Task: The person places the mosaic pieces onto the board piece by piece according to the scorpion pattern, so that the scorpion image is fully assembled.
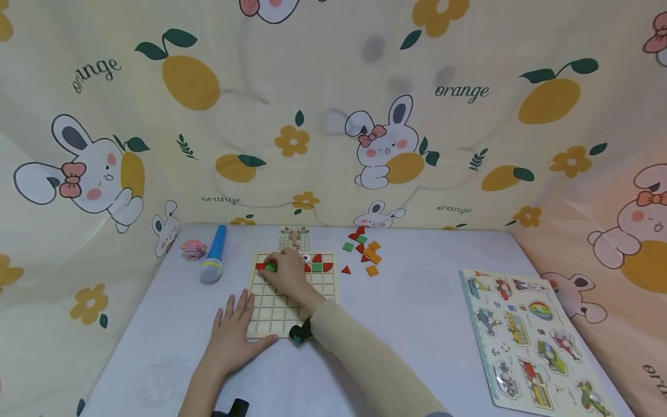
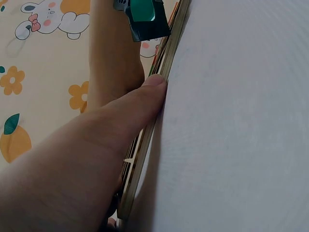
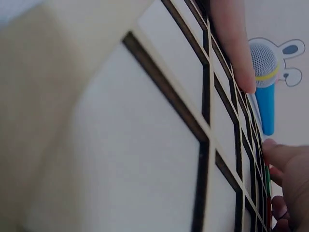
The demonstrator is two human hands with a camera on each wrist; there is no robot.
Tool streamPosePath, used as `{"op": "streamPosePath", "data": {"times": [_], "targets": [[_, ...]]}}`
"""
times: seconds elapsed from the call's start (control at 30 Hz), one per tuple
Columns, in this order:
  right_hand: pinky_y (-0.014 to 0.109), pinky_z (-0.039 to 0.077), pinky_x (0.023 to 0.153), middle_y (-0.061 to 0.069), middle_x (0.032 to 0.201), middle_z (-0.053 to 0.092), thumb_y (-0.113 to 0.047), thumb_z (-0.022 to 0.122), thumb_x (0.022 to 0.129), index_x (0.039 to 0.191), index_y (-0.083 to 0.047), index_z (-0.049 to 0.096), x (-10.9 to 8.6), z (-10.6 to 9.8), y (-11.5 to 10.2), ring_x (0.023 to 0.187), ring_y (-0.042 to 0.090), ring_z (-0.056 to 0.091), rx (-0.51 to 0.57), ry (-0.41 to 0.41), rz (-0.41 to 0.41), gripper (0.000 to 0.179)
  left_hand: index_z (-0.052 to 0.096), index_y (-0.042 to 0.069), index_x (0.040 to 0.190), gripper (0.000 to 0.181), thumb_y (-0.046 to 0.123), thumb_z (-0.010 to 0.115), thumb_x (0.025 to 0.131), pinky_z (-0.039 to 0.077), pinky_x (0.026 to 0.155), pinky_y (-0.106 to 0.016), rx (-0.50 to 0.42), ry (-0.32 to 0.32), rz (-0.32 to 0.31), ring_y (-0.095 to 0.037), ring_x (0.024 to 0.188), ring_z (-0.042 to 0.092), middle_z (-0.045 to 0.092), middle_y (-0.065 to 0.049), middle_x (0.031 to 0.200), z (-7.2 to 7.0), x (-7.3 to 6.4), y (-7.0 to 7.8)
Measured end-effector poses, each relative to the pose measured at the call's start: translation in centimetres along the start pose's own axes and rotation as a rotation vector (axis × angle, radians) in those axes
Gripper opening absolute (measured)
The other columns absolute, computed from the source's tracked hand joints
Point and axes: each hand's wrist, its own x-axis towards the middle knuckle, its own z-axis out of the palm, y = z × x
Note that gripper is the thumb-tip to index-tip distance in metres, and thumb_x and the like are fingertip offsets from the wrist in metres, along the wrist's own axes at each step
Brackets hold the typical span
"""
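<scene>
A wooden grid board point(image 1: 271, 315) lies on the table with several colored pieces in its upper rows, among them a red piece point(image 1: 260, 267) at the left and a green square point(image 1: 317, 267) to the right. My right hand point(image 1: 288, 275) reaches over the upper left of the board, its fingertips pinching a green piece point(image 1: 271, 267). Part of that piece is hidden by the fingers. At the board's lower left corner lies my left hand point(image 1: 231, 336), fingers spread. Its thumb point(image 2: 154, 82) touches the board's near edge; its fingertips reach the left edge.
Several loose red, green and orange pieces point(image 1: 372, 270) lie right of the board. A patterned card point(image 1: 294, 237) is behind it. A blue toy microphone point(image 1: 216, 249) and a pink toy point(image 1: 193, 249) lie to the left. A picture puzzle board point(image 1: 526, 341) lies at the right.
</scene>
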Motion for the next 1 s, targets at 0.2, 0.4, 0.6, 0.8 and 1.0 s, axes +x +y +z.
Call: {"op": "streamPosePath", "data": {"times": [0.2,0.4,0.6,0.8,1.0], "targets": [[0.044,0.045,0.095,0.003,0.117,0.067,-0.041,0.075,0.1,0.118,-0.025,0.079,-0.04,0.22,0.0,0.112,0.024,0.057,0.002,0.002,0.002,0.024,0.019,0.001,0.167,0.125,0.081,0.066,0.085,0.001,0.127,-0.072,0.004,0.001,-0.007,-0.051,0.161,0.001,0.012,-0.021,0.176,0.09,-0.05,0.01],[0.043,0.045,0.091,0.003,0.116,0.067,-0.039,0.075,0.1,0.116,-0.024,0.079,-0.11,-0.04,-0.39,0.11,0.024,0.058,-0.018,0.017,0.001,0.023,0.021,0.001,0.167,0.124,0.081,0.067,0.084,0.002,0.127,-0.072,0.006,0.021,-0.001,-0.05,0.162,0.002,0.013,-0.02,0.176,0.17,-0.04,-0.07],[0.042,0.043,0.089,0.003,0.114,0.066,-0.038,0.074,0.101,0.115,-0.023,0.079,-0.2,-0.3,-0.58,0.107,0.023,0.056,-0.017,0.013,0.004,0.021,0.019,0.002,0.168,0.125,0.083,0.066,0.084,0.0,0.127,-0.072,0.001,-0.002,-0.013,-0.049,0.162,-0.001,0.01,-0.019,0.177,0.21,0.1,-0.18],[0.041,0.044,0.088,0.004,0.113,0.066,-0.036,0.074,0.101,0.114,-0.024,0.079,-0.18,-0.51,-0.57,0.106,0.023,0.056,-0.016,0.014,-0.016,0.019,0.019,0.001,0.168,0.125,0.082,0.066,0.084,0.0,0.127,-0.071,0.002,-0.007,-0.016,-0.049,0.162,-0.001,0.01,-0.019,0.177,0.1,0.09,-0.09],[0.04,0.044,0.089,0.004,0.115,0.066,-0.036,0.073,0.101,0.116,-0.024,0.078,-0.28,-0.6,-0.67,0.107,0.023,0.055,-0.026,-0.008,-0.007,0.02,0.02,0.001,0.167,0.125,0.082,0.066,0.084,0.001,0.127,-0.072,0.003,-0.004,-0.014,-0.05,0.162,0.0,0.011,-0.019,0.176,0.2,0.08,-0.12]]}}
